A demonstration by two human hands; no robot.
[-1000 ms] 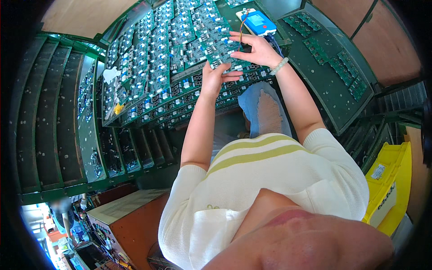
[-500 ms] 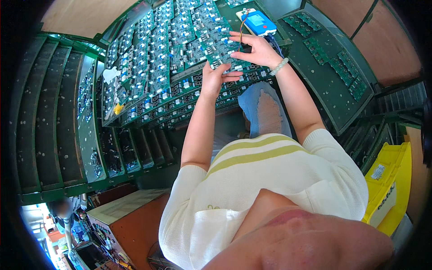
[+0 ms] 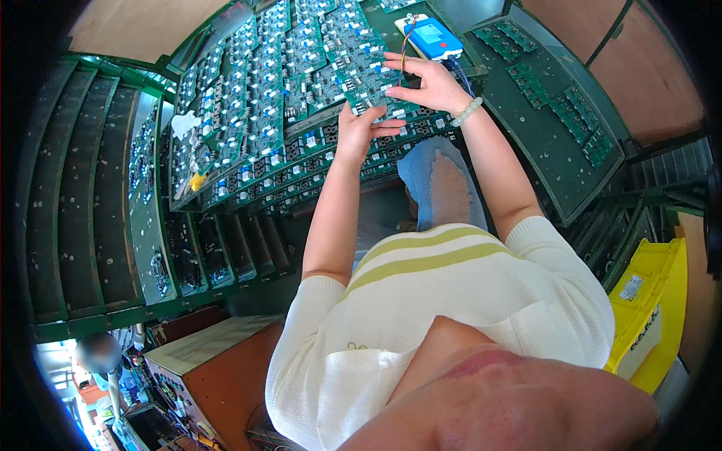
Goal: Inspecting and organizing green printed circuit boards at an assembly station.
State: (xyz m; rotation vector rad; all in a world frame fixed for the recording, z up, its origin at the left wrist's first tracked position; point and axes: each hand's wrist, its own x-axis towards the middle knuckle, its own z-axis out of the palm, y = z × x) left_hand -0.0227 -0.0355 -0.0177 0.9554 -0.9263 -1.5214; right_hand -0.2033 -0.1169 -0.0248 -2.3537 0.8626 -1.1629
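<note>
A strip of green circuit boards (image 3: 364, 71), crowded with small parts, lies on top of other boards in front of me. My left hand (image 3: 359, 129) holds its near end, the thumb over the edge and the other fingers spread to the right. At its right edge is my right hand (image 3: 432, 86), with the thumb and fingers apart and their tips at the board. I cannot tell if a small part is between them. Thin coloured wires (image 3: 404, 49) run past the right fingers from beside a blue handheld device (image 3: 432, 39) with a pale screen and a red button.
Rows of boards (image 3: 256, 113) fill the stacked dark green trays. Another green tray (image 3: 553, 161) on the right carries several boards. Green racks (image 3: 64, 188) stand at left, a yellow bin (image 3: 650, 301) at right. A co-worker (image 3: 101, 361) is at the far lower left.
My hands and the boards stay nearly still. At the lower left, the co-worker's head has shifted slightly.
</note>
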